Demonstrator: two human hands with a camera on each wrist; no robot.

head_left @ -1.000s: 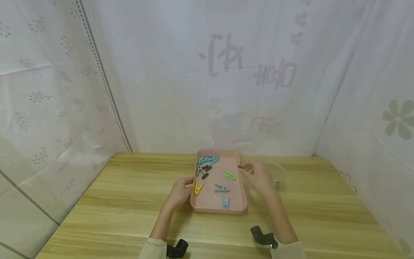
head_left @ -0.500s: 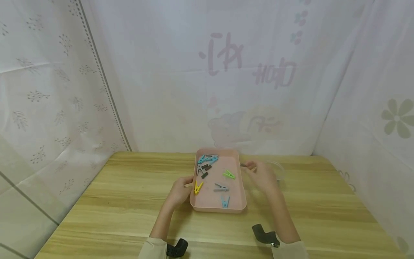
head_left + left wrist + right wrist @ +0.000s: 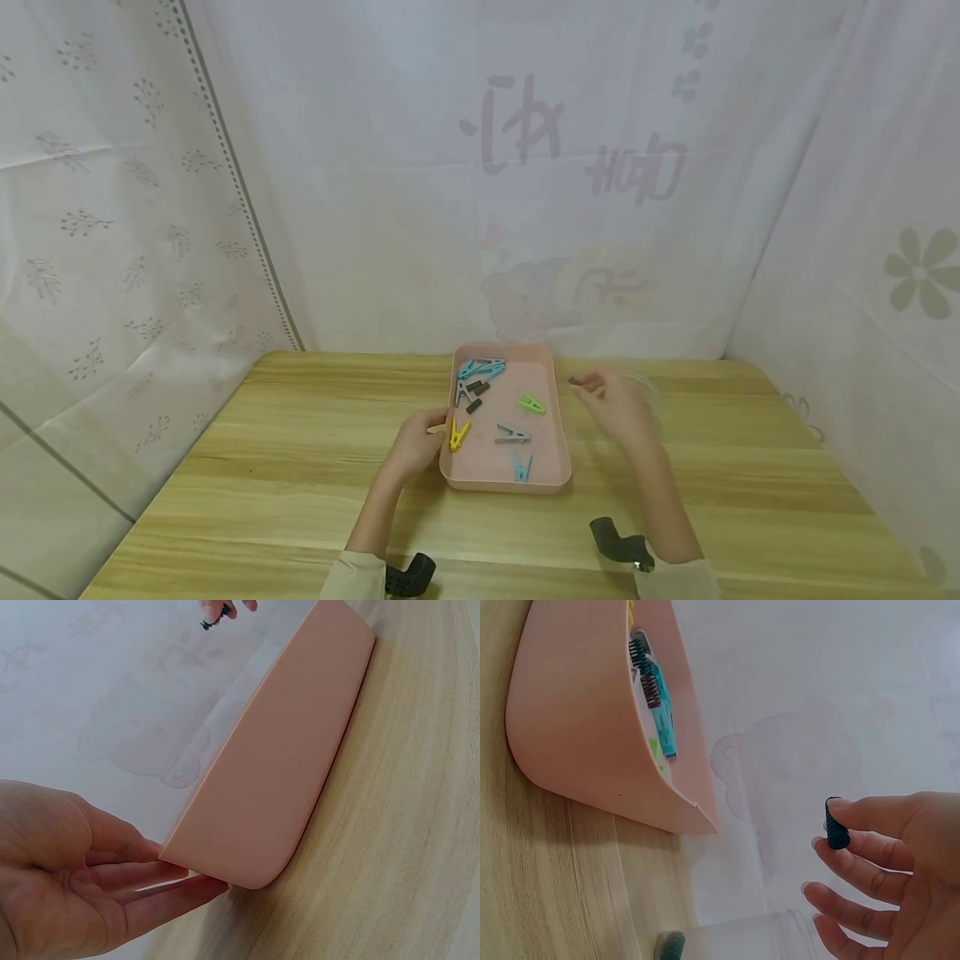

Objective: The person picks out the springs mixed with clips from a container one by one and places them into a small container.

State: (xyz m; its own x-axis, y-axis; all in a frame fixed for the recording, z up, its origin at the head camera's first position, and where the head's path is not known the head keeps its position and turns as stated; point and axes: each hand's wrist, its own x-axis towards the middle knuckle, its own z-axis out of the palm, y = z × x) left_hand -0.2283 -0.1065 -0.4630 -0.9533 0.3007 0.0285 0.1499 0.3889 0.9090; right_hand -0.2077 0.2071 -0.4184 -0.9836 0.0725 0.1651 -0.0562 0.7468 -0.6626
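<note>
My left hand touches the left side of a pink tray, its fingers fairly straight; in the left wrist view the fingertips are partly hidden behind the tray's corner. Right of the tray, my right hand pinches a small dark spring between thumb and fingers, held in the air. Inside the tray lie several dark springs and several clips, among them a yellow clip, a green clip, a grey clip and a light-blue clip.
A clear round container stands behind my right hand, with another dark spring visible at its bottom end. All this is on a wooden table, with white patterned curtains behind and at both sides.
My right hand has moved right with the dark spring, from above the tray's right rim to outside it. The left hand and the tray have stayed put.
</note>
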